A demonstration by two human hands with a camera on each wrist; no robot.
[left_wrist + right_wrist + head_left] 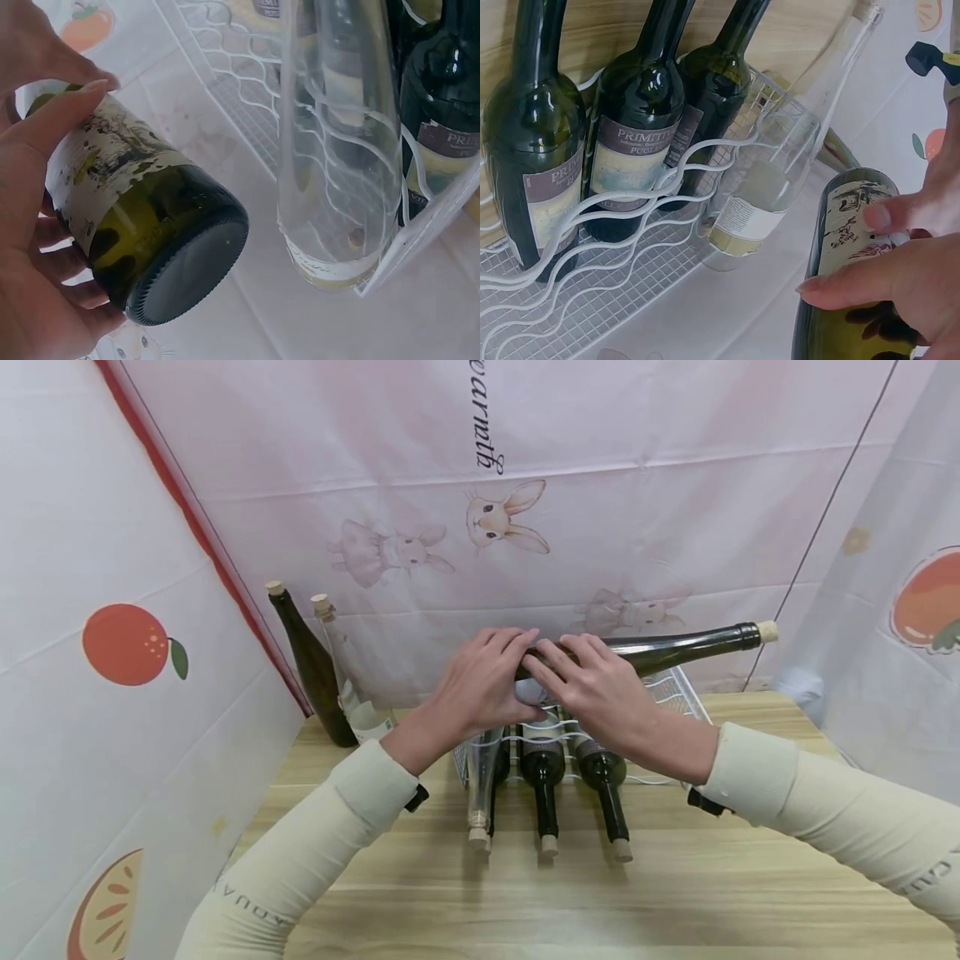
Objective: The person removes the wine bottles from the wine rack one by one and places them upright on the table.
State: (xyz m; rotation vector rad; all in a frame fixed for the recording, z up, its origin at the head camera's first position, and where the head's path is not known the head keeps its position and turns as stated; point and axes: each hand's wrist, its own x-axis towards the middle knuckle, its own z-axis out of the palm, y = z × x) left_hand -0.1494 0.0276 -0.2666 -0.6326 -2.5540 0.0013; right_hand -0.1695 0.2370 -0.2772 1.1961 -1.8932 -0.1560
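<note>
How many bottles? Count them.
7: held bottle; dark bottle and clear bottle standing left; three dark bottles and another clear bottle in the wire rack. Others may be hidden.

Long cream sleeves (840,814), dark capital lettering (258,903) on each, broad plain cuffs (753,768), small black devices (707,802) at the cuff edges, one marked yellow

I am facing a pinkish sheet (675,435) that is hanging behind the far edge of the wood-grain table (645,902), its printed rabbits (491,518) and black lettering (482,418) lying sideways. A red strip (180,514) is running down to the far left corner, and a white sheet (67,752) is lining the left edge, showing an orange fruit (123,643). Past the right edge, another pale sheet (885,518) is hanging. Light is glossing the tabletop toward the near edge. Beside the far right corner, something pale is sitting, perhaps crumpled plastic (798,689).
</note>
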